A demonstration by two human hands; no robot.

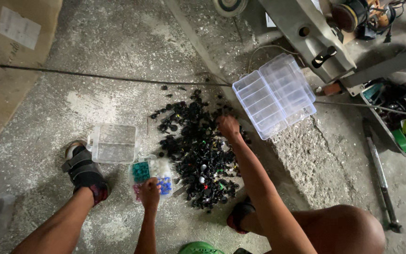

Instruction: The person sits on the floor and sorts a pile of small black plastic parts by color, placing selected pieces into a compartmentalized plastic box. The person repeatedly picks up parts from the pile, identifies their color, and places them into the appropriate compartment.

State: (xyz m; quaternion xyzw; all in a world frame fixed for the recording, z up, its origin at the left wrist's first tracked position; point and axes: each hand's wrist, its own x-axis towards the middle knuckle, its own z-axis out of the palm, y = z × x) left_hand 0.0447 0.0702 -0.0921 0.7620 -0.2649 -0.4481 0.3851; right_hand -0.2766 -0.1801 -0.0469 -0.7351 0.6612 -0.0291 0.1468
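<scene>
A pile of small black plastic clips (198, 155), with a few green, white and red ones mixed in, lies on the concrete floor. My right hand (229, 127) reaches into the far right side of the pile, fingers curled down on the clips. My left hand (150, 192) rests on a small clear divided box (142, 175) holding teal, white, blue and pink pieces. Whether it grips anything is not visible. The box's clear lid (114, 143) stands open just beyond it.
An empty clear compartment organizer (274, 95) lies open to the right of the pile. A black cable (95, 76) crosses the floor. Cardboard (5, 56) lies at left, a metal machine frame (316, 37) and a tool tray (395, 117) at right. My sandalled foot (84, 173) is beside the lid.
</scene>
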